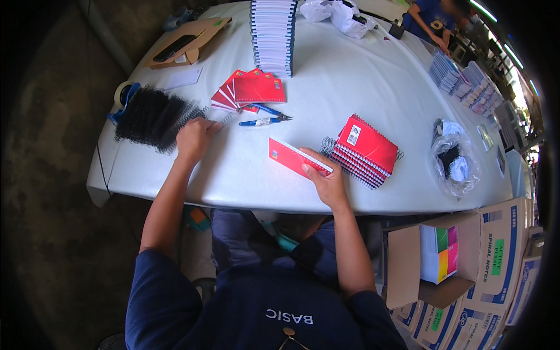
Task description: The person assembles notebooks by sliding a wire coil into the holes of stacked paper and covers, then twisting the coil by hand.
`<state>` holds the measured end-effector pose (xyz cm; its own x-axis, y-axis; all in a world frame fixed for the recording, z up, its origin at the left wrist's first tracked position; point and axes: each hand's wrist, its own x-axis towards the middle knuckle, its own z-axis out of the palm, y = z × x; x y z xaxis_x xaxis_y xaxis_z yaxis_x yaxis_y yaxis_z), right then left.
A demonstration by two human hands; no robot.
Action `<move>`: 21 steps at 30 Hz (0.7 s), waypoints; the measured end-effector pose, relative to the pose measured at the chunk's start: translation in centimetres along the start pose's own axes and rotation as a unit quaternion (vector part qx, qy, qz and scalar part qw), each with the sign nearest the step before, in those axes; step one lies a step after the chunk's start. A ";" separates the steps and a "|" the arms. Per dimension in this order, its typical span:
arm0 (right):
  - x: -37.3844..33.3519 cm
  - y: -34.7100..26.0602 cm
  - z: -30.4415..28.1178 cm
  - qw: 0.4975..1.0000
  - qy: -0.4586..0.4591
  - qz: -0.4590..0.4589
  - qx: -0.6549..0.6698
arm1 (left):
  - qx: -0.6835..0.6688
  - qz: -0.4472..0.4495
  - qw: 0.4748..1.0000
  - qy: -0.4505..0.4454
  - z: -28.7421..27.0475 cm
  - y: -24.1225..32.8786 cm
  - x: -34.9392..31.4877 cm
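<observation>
My right hand (328, 182) grips a small red notebook (291, 159) by its right end, the thumb on top of the cover. At the edge of a heap of black spiral binding coils (153, 118), my left hand (197, 139) has its fingers closed on a thin spiral coil (225, 119) that pokes out beyond the fingertips. Fanned out beyond my hands lie several red notebooks (261, 90). Blue-handled pliers (261, 121) rest just in front of them. Right of my right hand stands a stack of red spiral-bound notebooks (370, 147), with loose coil ends sticking out at its sides.
A tall stack of bound books (273, 36) rises at the back of the white-covered table (350, 87). Blue tape dispenser (123, 99) and cardboard with a phone (175, 48) lie left. A plastic bag (456, 166) sits right. Open carton (405, 262) stands below; another person (431, 23) works far right.
</observation>
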<state>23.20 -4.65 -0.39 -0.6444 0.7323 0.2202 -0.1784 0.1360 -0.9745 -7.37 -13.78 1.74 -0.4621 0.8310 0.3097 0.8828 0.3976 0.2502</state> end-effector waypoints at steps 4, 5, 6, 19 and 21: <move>0.0 0.4 -0.1 1.000 0.003 0.002 0.002 | -0.040 -0.078 0.996 0.013 -1.1 0.5 0.2; 0.0 0.5 -0.2 1.000 0.004 0.004 0.009 | -0.035 -0.058 0.998 0.009 -1.1 0.5 0.1; 0.0 0.5 -0.1 1.000 0.003 0.005 0.018 | -0.029 -0.039 0.999 0.006 -1.1 0.3 -0.2; 0.0 0.3 0.1 1.000 -0.002 -0.004 0.002 | -0.186 -0.058 0.981 -0.005 -4.5 -0.1 0.5; 0.1 0.3 0.2 1.000 0.005 -0.014 -0.011 | -0.343 0.004 0.936 -0.079 -3.8 0.7 -0.3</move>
<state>22.89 -4.70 -0.62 -0.6314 0.7349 0.2475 -0.1793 0.1721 -0.9686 -6.94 -15.20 5.30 -0.3902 0.9014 0.1876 0.5982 0.0933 0.7959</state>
